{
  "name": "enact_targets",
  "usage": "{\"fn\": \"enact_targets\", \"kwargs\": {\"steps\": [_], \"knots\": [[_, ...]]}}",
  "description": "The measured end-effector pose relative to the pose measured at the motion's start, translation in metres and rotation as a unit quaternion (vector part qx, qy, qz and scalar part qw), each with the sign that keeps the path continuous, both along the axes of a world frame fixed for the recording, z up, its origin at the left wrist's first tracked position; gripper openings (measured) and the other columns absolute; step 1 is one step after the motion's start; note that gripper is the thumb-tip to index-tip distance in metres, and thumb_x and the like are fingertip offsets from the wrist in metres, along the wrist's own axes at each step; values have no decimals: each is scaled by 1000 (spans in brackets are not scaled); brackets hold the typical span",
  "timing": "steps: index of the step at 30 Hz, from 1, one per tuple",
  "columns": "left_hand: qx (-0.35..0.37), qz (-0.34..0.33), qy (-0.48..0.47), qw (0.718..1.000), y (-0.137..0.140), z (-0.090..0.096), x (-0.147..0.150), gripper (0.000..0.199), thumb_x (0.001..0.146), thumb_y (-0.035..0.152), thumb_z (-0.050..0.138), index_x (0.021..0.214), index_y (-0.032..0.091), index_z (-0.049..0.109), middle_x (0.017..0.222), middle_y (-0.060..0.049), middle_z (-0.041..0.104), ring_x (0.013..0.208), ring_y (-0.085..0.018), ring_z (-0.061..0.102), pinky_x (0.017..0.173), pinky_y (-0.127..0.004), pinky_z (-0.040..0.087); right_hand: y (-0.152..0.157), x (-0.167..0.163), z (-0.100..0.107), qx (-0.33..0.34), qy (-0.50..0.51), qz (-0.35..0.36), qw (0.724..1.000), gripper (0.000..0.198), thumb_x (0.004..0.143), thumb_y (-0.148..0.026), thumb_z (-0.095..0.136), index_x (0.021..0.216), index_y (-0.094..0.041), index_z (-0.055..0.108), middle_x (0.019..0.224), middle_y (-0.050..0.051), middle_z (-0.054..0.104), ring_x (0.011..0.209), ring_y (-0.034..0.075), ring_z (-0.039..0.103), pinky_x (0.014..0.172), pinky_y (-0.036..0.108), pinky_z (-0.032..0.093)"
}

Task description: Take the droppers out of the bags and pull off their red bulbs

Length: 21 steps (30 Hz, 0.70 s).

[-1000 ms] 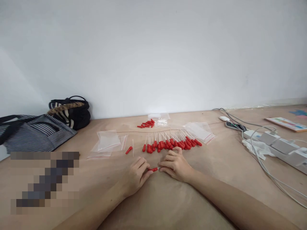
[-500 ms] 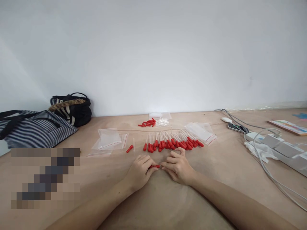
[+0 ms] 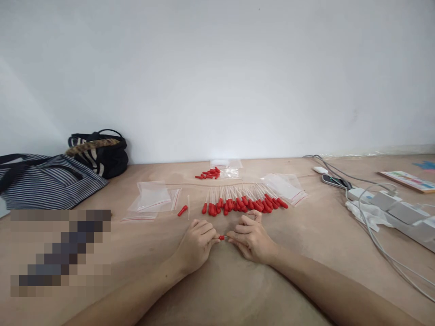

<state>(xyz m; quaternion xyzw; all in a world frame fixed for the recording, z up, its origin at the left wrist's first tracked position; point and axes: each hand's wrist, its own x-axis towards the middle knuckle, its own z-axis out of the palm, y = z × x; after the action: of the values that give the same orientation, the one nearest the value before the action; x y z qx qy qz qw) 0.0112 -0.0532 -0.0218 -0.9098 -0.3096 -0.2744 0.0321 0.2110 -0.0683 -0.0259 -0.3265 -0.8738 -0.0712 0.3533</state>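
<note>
A: Say the bulb [image 3: 222, 237] is the middle of a clock, and twelve is at the wall [image 3: 258, 90]. Where are the hands?

B: The left hand [image 3: 199, 242] is at nine and the right hand [image 3: 253, 237] is at three. The bulb is between them, above the desk [image 3: 217, 290].

A: Why do they face each other?

B: Maybe so the bulb and the tube [image 3: 226, 237] line up, end to end. I can't tell if the tube goes inside.

A: How tight is each grip?

B: Both are narrow. The left finger and thumb pinch the bulb, and only its red tip peeks out. The right ones pinch the tube, and most of it is hidden.

A: What's at one?

B: A row of droppers [image 3: 243, 204]. Their red ends point to the hands and their thin ends to the wall. Perhaps that makes the row neat.

A: And at ten?

B: A spare bulb [image 3: 182, 210] beside a spare tube [image 3: 188, 208]. I guess they sit near so they're easy to reach. More bulbs [image 3: 209, 173] lie far off, just before twelve.
</note>
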Motion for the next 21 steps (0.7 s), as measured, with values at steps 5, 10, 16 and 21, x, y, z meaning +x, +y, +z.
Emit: {"fn": "enact_targets", "kwargs": {"steps": [5, 10, 16, 21], "knots": [[6, 4, -5, 1000, 1, -4, -1, 29, 88, 22, 38, 62, 18, 52, 60, -2, 54, 64, -15, 47, 61, -30, 32, 0, 1, -2, -12, 3, 1, 1000, 15, 82, -23, 47, 82, -23, 62, 54, -3, 51, 67, 13, 42, 79, 37, 21], [-27, 29, -46, 998, 7, -4, -16, 26, 87, 24, 39, 67, 19, 55, 65, -2, 57, 66, -16, 50, 63, -30, 36, 2, 8, -1, -35, 11, -20, 999, 17, 83, -22, 46, 79, -22, 62, 55, -1, 52, 69, 14, 43, 80, 39, 22], [-91, 90, -123, 984, 15, 5, -33, 20, 85, 32, 43, 82, 21, 60, 75, -2, 61, 69, -14, 55, 64, -26, 44, 5, 9, -5, -41, 7, -39, 998, 24, 84, -17, 40, 99, -17, 60, 68, 2, 55, 69, 14, 42, 77, 36, 25], [-58, 256, -171, 950, 35, 18, -61, 25, 80, 32, 42, 89, 18, 61, 89, -6, 61, 78, -18, 58, 72, -29, 48, 5, 2, -7, -41, 16, -47, 998, 32, 82, -12, 38, 110, -14, 52, 72, 3, 56, 69, 14, 44, 73, 33, 25]]}}
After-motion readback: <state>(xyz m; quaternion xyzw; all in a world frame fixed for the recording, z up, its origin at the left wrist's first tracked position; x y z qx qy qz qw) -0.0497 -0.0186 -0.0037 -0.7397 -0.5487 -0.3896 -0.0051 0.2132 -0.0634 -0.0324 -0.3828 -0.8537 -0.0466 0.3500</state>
